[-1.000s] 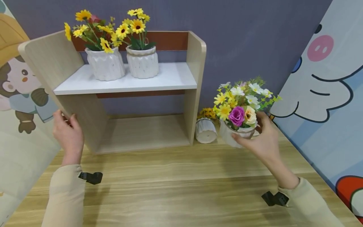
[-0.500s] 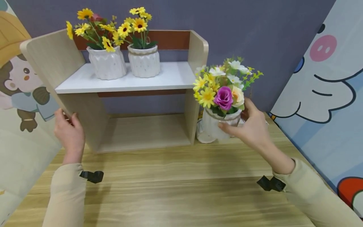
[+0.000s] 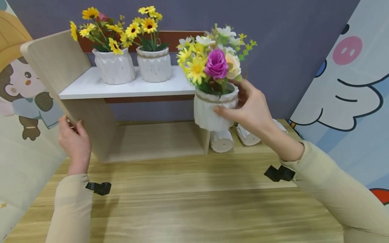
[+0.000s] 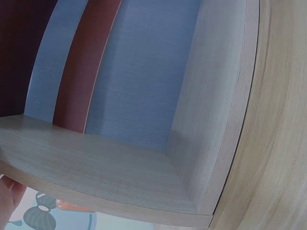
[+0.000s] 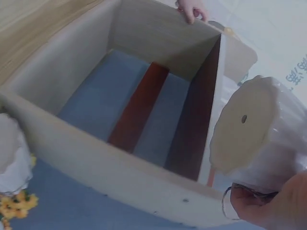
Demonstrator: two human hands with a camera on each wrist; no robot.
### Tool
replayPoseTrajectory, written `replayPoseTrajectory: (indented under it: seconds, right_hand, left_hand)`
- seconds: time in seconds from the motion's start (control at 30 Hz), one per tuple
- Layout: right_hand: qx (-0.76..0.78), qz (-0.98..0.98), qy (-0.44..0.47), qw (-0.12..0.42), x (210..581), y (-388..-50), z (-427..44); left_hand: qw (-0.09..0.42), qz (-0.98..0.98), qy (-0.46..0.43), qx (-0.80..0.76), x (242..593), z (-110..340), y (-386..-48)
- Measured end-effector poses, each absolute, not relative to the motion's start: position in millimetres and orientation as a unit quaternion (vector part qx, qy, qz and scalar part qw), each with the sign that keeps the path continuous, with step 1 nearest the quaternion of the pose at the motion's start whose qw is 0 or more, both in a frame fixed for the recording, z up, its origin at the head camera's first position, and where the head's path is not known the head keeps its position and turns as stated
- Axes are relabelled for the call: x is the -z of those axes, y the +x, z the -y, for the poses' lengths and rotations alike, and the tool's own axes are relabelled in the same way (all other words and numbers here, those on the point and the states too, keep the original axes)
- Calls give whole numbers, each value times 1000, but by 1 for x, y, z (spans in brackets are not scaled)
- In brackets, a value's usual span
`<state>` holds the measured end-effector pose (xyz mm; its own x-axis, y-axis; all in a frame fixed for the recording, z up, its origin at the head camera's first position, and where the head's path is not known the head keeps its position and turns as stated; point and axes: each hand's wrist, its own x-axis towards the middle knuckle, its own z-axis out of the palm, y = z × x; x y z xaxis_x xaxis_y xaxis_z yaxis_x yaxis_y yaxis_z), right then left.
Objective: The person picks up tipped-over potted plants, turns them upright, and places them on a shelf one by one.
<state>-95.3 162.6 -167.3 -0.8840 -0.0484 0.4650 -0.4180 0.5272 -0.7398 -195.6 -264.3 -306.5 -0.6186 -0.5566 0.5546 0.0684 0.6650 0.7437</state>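
Right hand (image 3: 254, 109) grips flowerpot (image 3: 209, 118); carry it level, clear of shelf (image 3: 91, 87) left of fingers. Left hand (image 3: 75, 141) grips side panel (image 3: 59, 59).

Soft, even light falls from above in the head view; the tabletop (image 3: 170, 212) has a pale sheen and woolly shadows beside the left sleeve (image 3: 71, 202) and below the right sleeve (image 3: 328, 182); the shelf (image 3: 155, 141) is dim in its lower bay, its white board (image 3: 121, 89) brighter; to my eye the left wrist view is murkier, bluish, the side panel (image 4: 105, 167) bowed by the lens; the right wrist view is hazy, washed out upper right, sheen on the held pot (image 5: 283, 136).
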Motion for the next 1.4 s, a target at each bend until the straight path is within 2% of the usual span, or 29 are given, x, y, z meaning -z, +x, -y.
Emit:
replayPoseTrajectory:
  seconds: [0.17, 0.57, 1.4]
  right_hand:
    - [-483, 845, 127, 191, 151, -103, -146]
    - [-467, 846, 100, 236, 133, -127, -113]
    - [-416, 878, 19, 235, 133, -190, -72]
  left_hand:
    - [409, 816, 150, 381, 307, 265, -195]
    - [416, 817, 147, 372, 309, 266, -196]
    - [410, 816, 154, 376, 309, 266, -196]
